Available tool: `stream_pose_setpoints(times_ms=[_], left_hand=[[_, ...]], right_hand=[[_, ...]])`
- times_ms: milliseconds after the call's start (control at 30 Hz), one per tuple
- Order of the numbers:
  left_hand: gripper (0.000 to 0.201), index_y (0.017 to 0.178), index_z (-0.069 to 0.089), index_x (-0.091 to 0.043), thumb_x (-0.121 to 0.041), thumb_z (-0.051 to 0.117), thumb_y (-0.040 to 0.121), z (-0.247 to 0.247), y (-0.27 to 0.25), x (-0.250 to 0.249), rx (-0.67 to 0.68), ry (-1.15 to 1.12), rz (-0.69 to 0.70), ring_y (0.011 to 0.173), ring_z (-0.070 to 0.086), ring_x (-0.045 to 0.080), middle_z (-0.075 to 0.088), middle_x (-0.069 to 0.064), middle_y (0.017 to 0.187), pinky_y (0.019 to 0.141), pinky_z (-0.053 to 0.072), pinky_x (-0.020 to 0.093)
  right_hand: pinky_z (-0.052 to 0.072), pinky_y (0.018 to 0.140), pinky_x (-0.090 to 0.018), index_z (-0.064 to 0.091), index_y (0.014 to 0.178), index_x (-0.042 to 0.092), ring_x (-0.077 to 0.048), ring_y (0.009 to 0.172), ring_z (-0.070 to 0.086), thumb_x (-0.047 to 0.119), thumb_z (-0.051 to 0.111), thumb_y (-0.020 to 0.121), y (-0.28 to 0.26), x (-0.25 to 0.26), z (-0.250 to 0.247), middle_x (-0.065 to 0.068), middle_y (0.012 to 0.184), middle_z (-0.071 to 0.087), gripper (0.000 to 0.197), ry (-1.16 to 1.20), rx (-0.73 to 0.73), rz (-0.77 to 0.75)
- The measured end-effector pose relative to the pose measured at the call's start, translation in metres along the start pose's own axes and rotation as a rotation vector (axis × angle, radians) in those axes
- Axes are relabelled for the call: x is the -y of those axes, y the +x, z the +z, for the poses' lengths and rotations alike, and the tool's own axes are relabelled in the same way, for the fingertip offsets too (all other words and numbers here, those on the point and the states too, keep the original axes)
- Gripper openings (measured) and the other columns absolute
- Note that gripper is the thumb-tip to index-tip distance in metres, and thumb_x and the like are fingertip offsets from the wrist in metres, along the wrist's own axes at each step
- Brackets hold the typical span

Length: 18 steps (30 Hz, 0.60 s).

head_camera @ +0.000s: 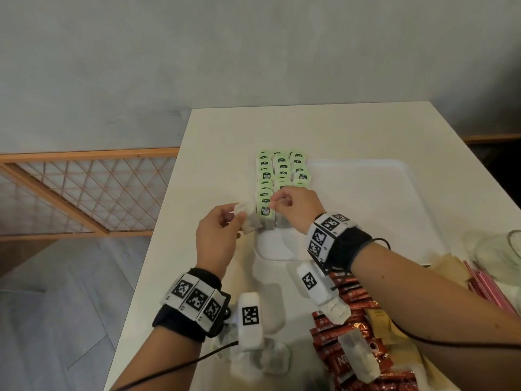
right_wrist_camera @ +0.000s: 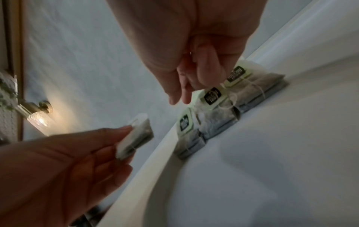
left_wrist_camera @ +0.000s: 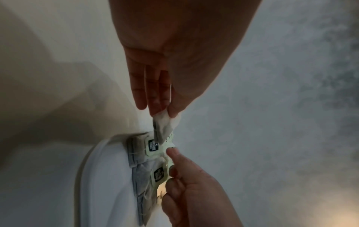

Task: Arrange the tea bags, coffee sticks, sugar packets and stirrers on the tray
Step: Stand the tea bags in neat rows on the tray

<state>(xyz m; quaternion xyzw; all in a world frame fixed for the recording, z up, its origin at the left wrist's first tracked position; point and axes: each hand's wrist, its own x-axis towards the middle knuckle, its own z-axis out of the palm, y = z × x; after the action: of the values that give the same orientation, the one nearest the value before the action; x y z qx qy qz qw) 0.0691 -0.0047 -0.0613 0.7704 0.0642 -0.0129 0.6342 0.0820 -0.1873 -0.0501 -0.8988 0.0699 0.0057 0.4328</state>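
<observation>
Tea bags with green tags (head_camera: 282, 170) lie in three rows along the left side of the white tray (head_camera: 366, 193). My left hand (head_camera: 239, 214) pinches one more tea bag (head_camera: 251, 221) by its top, just left of the nearest row; the left wrist view shows this tea bag (left_wrist_camera: 162, 127) hanging from the fingertips above the rows (left_wrist_camera: 153, 145). My right hand (head_camera: 275, 200) hovers over the front bags with fingers curled. Its index tip touches a green tag (left_wrist_camera: 169, 145), and nothing shows between its fingertips (right_wrist_camera: 174, 99).
Red coffee sticks (head_camera: 346, 359) are piled at the near right, with tan sugar packets (head_camera: 377, 317) and pink stirrers (head_camera: 490, 289) beside them. Loose tea bags (head_camera: 270, 359) lie near the front edge. A clear container (head_camera: 496, 249) stands at the right. The table's left edge (head_camera: 169, 193) drops to the floor.
</observation>
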Motion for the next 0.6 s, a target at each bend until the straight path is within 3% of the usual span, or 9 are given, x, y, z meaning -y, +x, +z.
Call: stream_pose_setpoints(times_ms=[100, 267, 400, 500, 600], left_hand=[[0.017, 0.106, 0.068, -0.022, -0.016, 0.069, 0.090, 0.006, -0.004, -0.004, 0.060, 0.000, 0.015, 0.078, 0.068, 0.018, 0.070, 0.002, 0.083, 0.071, 0.057, 0.030], [0.027, 0.111, 0.063, -0.023, -0.018, 0.073, 0.087, 0.022, -0.013, -0.015, 0.160, 0.045, 0.067, 0.076, 0.068, 0.021, 0.072, 0.002, 0.079, 0.079, 0.058, 0.038], [0.020, 0.096, 0.060, -0.025, -0.017, 0.075, 0.084, 0.031, -0.023, -0.023, 0.064, 0.229, 0.242, 0.077, 0.060, 0.006, 0.065, -0.011, 0.082, 0.073, 0.048, 0.019], [0.005, 0.089, 0.066, -0.028, -0.026, 0.070, 0.087, 0.038, -0.035, -0.028, 0.062, 0.380, 0.338, 0.084, 0.062, 0.004, 0.068, -0.012, 0.087, 0.075, 0.050, 0.025], [0.015, 0.099, 0.073, -0.026, -0.037, 0.067, 0.090, 0.047, -0.046, -0.029, 0.122, 0.416, 0.342, 0.084, 0.066, 0.002, 0.073, -0.011, 0.088, 0.078, 0.053, 0.025]], right_hand=[[0.043, 0.069, -0.016, 0.072, 0.098, 0.017, -0.001, 0.069, 0.051, 0.030, 0.066, 0.090, -0.009, 0.000, -0.007, 0.007, 0.082, 0.063, 0.016, 0.177, -0.027, -0.018], [0.041, 0.060, -0.020, 0.071, 0.090, 0.027, -0.008, 0.067, 0.055, 0.030, 0.070, 0.086, -0.025, -0.006, -0.018, 0.009, 0.076, 0.061, 0.005, 0.304, 0.082, -0.005], [0.046, 0.057, -0.022, 0.068, 0.075, 0.019, -0.009, 0.060, 0.057, 0.021, 0.073, 0.084, -0.035, -0.009, -0.027, 0.005, 0.065, 0.063, 0.010, 0.314, 0.026, -0.012], [0.049, 0.052, -0.024, 0.064, 0.073, 0.015, -0.011, 0.054, 0.059, 0.016, 0.071, 0.086, -0.044, -0.005, -0.035, -0.002, 0.062, 0.064, 0.014, 0.310, -0.028, 0.002], [0.051, 0.047, -0.026, 0.062, 0.078, 0.010, -0.012, 0.051, 0.058, 0.017, 0.065, 0.090, -0.054, -0.001, -0.040, -0.005, 0.061, 0.065, 0.014, 0.232, -0.024, -0.022]])
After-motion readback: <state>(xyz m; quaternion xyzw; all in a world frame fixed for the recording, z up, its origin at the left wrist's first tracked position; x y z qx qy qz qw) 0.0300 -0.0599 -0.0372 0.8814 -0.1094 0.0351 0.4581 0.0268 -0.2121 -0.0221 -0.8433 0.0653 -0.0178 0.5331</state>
